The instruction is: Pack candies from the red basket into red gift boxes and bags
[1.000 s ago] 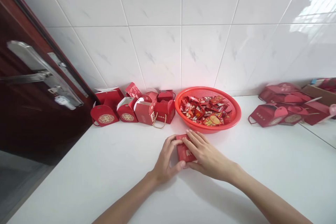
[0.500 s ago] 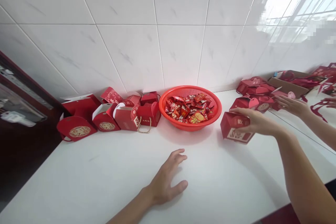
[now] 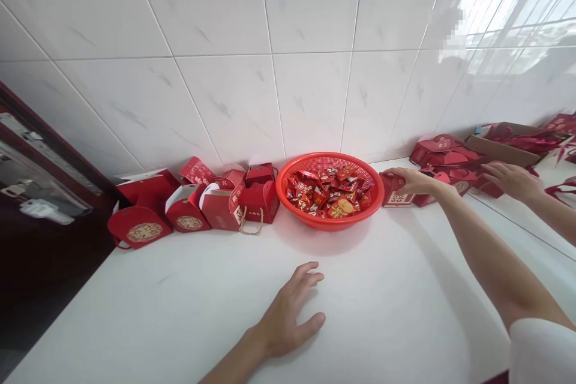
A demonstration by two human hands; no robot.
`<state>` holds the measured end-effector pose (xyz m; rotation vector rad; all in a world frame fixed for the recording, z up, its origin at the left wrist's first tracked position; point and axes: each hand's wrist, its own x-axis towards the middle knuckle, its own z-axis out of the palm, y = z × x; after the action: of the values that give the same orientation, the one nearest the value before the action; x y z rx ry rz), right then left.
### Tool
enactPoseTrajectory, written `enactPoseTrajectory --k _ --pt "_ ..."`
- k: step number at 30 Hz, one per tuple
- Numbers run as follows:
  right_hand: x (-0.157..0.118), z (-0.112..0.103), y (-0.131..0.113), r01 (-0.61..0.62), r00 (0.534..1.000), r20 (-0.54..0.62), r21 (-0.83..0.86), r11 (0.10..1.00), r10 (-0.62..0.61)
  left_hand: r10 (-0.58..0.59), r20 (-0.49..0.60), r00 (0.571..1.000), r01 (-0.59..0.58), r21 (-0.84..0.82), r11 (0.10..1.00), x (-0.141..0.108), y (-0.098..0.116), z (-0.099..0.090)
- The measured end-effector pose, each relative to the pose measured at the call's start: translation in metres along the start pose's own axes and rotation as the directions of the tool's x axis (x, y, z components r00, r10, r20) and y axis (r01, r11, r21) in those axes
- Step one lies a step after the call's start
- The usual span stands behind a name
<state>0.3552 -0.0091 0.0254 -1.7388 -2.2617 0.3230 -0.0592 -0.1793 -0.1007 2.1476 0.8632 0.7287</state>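
Observation:
My right hand (image 3: pixel 407 181) grips a small red gift box (image 3: pixel 396 199) from above, fingers over its top. The box is beside the right rim of a red plastic basket (image 3: pixel 330 222), in front of other closed red boxes (image 3: pixel 443 153). Wrapped candies (image 3: pixel 330 192) in red and gold fill much of the basket. My left hand (image 3: pixel 290 315) hovers low over or rests on the white table (image 3: pixel 189 312), in front of the basket. Its thumb and fingers are apart, with nothing between them.
Left of the basket stand several open red gift boxes (image 3: pixel 220 207), some with cord handles. A co-worker's hand (image 3: pixel 510 180) touches a red box at the right. Behind it is a cardboard box (image 3: pixel 504 147) with dark red ribbons. A tiled wall (image 3: pixel 310 102) runs along the back.
My right hand has carried the red gift box back toward the wall, up against the other boxes beside the basket. My left hand has stayed about where it was.

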Motion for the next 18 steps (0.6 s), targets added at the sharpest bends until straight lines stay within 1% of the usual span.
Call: enactPoseTrajectory --k 2,4,8,10,13,15,18 --pt "0.001 -0.005 0.006 -0.047 0.999 0.019 -0.046 0.998 0.048 0.006 0.002 1.0 -0.006 -0.003 1.0 0.0 -0.001 0.0" --pt "-0.001 -0.007 0.013 -0.083 0.996 0.017 -0.051 0.995 0.084 0.008 0.008 1.0 -0.008 -0.003 1.0 0.0 -0.001 0.0" --pt "-0.011 -0.001 0.022 -0.133 0.99 -0.055 -0.018 0.991 0.132 -0.005 0.019 1.0 0.005 -0.006 1.0 0.0 -0.001 0.0" --pt "-0.014 0.003 0.021 -0.143 0.988 -0.065 -0.032 0.989 0.14 -0.012 0.026 1.0 0.012 -0.01 1.0 0.0 0.0 -0.001" --pt "-0.012 0.012 0.015 -0.178 0.983 -0.067 -0.156 0.972 0.17 -0.015 0.033 0.999 0.015 -0.009 1.0 0.001 0.0 -0.001" --pt "-0.007 0.02 0.012 -0.215 0.976 -0.093 -0.246 0.945 0.197 -0.007 0.027 1.0 0.008 -0.009 1.0 0.0 0.0 0.001" --pt "-0.002 0.035 0.018 -0.217 0.973 -0.148 -0.308 0.926 0.179 0.01 0.018 1.0 -0.009 -0.002 1.0 0.0 0.0 0.004"
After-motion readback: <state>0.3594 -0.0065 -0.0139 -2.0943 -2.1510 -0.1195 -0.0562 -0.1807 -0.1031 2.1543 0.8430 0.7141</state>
